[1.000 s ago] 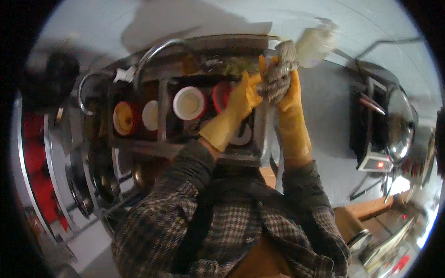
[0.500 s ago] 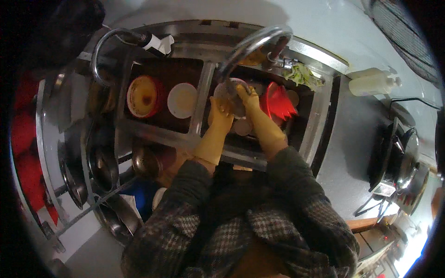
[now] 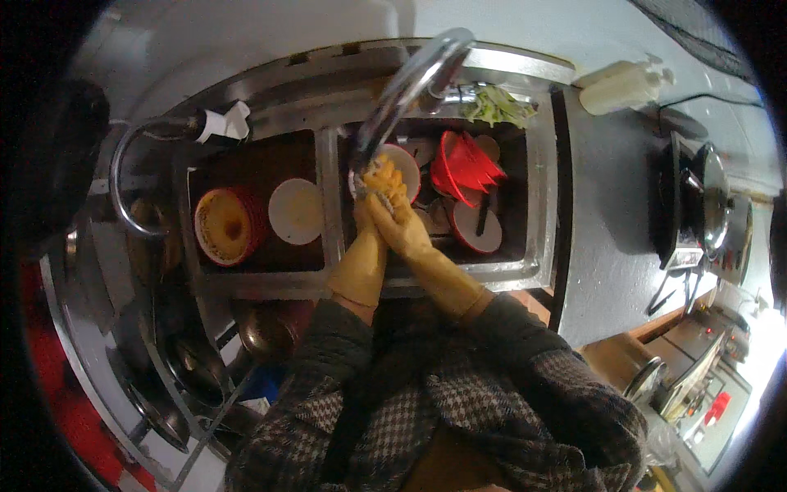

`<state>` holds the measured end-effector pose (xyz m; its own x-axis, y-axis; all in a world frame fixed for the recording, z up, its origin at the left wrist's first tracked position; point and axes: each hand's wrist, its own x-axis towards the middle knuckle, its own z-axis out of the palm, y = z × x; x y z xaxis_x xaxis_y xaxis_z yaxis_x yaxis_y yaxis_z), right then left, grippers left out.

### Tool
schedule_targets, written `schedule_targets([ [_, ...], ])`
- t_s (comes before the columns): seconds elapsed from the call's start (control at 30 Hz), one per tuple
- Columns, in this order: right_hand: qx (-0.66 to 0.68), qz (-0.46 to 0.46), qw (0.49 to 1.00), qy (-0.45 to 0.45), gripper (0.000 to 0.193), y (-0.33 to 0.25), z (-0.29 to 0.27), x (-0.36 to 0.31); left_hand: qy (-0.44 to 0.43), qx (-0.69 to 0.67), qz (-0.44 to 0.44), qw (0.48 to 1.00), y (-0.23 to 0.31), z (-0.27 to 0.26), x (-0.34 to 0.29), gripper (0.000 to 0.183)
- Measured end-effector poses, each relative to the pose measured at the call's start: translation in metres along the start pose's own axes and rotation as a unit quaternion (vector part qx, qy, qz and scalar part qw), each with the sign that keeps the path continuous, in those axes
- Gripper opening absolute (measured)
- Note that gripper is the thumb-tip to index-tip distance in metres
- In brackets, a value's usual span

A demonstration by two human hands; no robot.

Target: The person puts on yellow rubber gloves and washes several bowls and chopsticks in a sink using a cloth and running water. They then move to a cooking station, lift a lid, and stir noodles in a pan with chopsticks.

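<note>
Both my hands wear yellow rubber gloves and meet under the curved metal faucet (image 3: pixel 414 86), over the right sink basin. My left hand (image 3: pixel 379 174) is bent at the fingers, near the spout. Pressed against it from the right is my right hand (image 3: pixel 399 223), its fingers closed. Between the gloves shows a small greyish bit, too blurred to name. Just behind the hands sits a white bowl (image 3: pixel 406 168) with a red rim, partly covered by them. To the right are nested red bowls (image 3: pixel 467 168) on their side, and another red-rimmed white bowl (image 3: pixel 478 227) lies in front of those.
The left basin holds a red bowl stack (image 3: pixel 225 228) with orange residue and a white bowl (image 3: pixel 296 211). A second faucet (image 3: pixel 221 125) stands behind it. Leafy greens (image 3: pixel 498 107) lie on the back ledge. A pale bottle (image 3: pixel 619 88) stands on the right counter (image 3: pixel 602 205).
My hands have left the bowl they were working at and come together beside it, under the faucet. The whole view has shifted, so the sink appears further left.
</note>
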<state>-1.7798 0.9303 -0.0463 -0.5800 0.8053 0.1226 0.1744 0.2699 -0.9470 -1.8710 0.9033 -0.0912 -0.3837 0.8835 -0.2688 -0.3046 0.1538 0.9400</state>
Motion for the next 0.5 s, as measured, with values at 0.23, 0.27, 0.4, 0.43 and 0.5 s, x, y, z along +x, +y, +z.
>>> schedule_targets([
  [0.23,-0.095,-0.186,0.977,0.048,0.045,-0.029,-0.081,-0.021,-0.024,-0.469,-0.14,0.872,0.027,0.063,0.002,0.048],
  [0.27,-0.016,-0.175,0.984,0.036,0.046,-0.031,-0.084,-0.023,-0.023,-0.436,-0.127,0.89,0.029,0.07,0.001,0.053],
  [0.4,-0.035,-0.056,0.998,-0.009,0.056,-0.019,-0.106,-0.015,-0.001,-0.54,-0.174,0.824,0.024,0.103,-0.01,0.064],
  [0.43,-0.044,-0.016,0.999,-0.004,0.058,-0.013,-0.112,-0.01,0.015,-0.627,-0.215,0.749,0.023,0.112,-0.011,0.064],
  [0.5,-0.198,-0.057,0.978,0.021,0.058,0.0,-0.127,-0.007,0.092,-0.494,-0.244,0.83,0.027,0.12,-0.01,0.065],
])
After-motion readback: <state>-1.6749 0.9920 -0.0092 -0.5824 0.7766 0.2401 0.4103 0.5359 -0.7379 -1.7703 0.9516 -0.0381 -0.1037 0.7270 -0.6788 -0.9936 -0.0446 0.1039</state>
